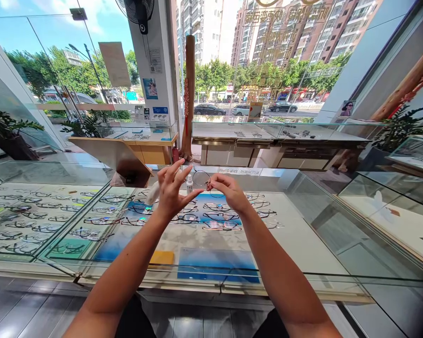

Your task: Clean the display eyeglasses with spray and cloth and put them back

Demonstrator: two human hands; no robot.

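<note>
Above the glass display case, my right hand [229, 190] pinches a pair of thin, dark, round-rimmed eyeglasses [201, 171]. One rim stands up to the left of my fingertips; part of the other shows below them. My left hand [174, 190] is raised beside the eyeglasses with its fingers spread and its thumb stretched toward the rim. Whether the thumb touches the frame, I cannot tell. Behind my left hand stands a small clear spray bottle [189, 183] with a white label. A pale cloth-like thing [152, 193] lies left of that hand, partly hidden.
Rows of eyeglasses [220, 216] lie under the glass top, over blue and white sheets. A tilted panel [114, 157], perhaps a mirror, stands at the left on the case. More glass cases [402, 220] are at the right, and counters [232, 152] line the window.
</note>
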